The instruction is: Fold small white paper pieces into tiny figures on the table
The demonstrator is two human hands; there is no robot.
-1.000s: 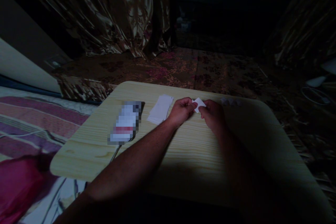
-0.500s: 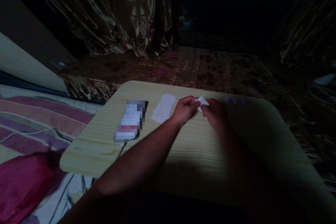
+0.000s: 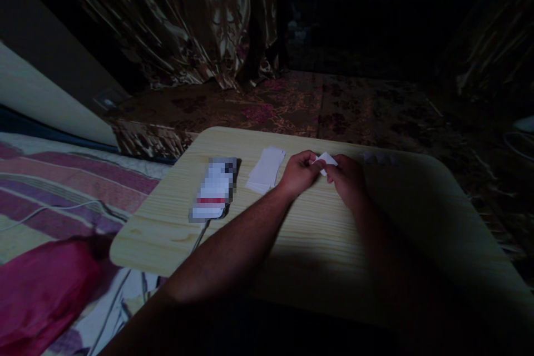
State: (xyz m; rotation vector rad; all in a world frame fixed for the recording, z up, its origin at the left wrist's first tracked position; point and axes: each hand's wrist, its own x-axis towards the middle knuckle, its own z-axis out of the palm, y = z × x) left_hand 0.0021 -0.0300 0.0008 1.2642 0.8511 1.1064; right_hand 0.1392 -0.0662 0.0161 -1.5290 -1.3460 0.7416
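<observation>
A small white piece of paper [image 3: 326, 161] is pinched between both my hands just above a light wooden table [image 3: 317, 233]. My left hand [image 3: 299, 173] is closed on its left side. My right hand [image 3: 349, 181] grips its right side, fingers curled. To the left of my left hand lies a small stack of white paper slips [image 3: 266, 169] on the table. In the dim light I cannot make out the folds of the paper.
A blurred phone-like object [image 3: 213, 189] with a cable [image 3: 201, 236] lies left of the slips. Small pale pieces [image 3: 379, 158] sit at the table's far edge. A striped bedcover [image 3: 62, 194], red cloth [image 3: 45, 289] and patterned curtains [image 3: 167, 28] surround the table.
The view has shifted a little, so table and hands appear further right. Both hands keep hold of the small paper, working it between the fingers.
</observation>
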